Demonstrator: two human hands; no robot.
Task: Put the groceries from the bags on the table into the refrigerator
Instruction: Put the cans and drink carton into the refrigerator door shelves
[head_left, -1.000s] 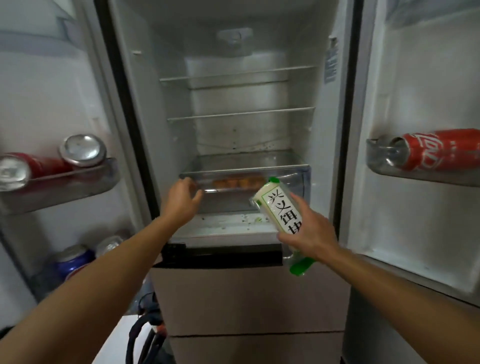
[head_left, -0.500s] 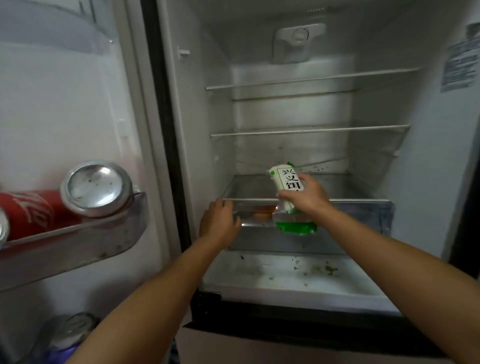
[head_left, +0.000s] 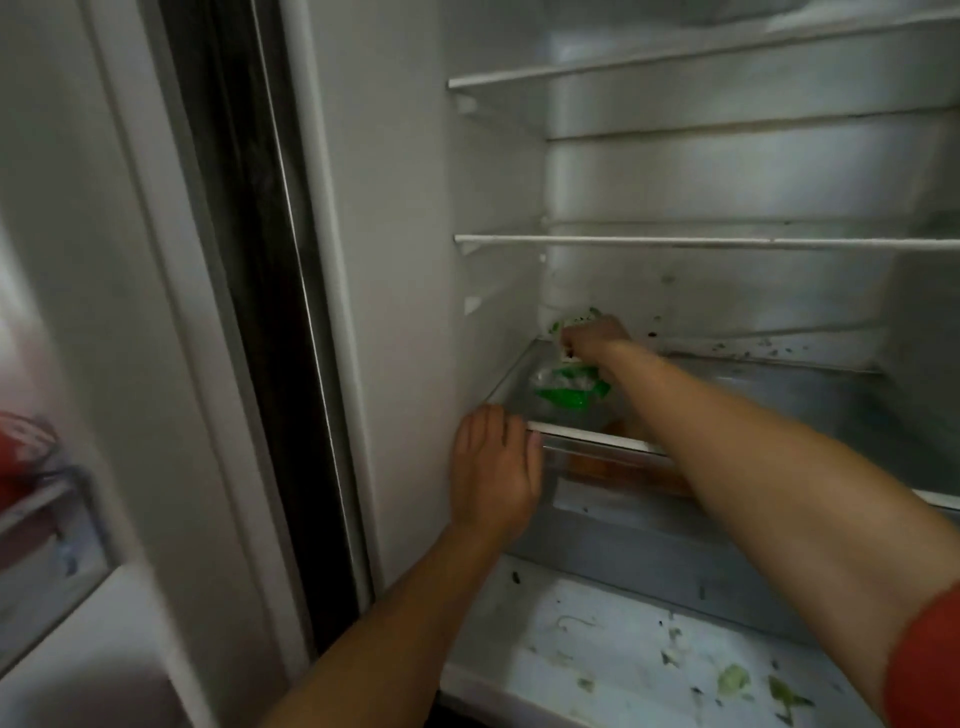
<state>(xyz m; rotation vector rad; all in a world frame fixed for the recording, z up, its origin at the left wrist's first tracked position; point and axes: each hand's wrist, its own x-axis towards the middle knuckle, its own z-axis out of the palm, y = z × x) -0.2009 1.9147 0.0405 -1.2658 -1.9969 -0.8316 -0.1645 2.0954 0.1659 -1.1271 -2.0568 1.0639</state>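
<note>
Inside the open white refrigerator, the left hand grips the front rim of the clear glass shelf at its 7 o'clock corner. The right hand, nearer the goods, reaches toward 11 o'clock, fingers curled around the green-and-white plastic packet. The packet's long axis runs 12 to 6, green end pointing at 6, low over the glass.

Right hand grips green packet; left hand holds drawer rim.
</note>
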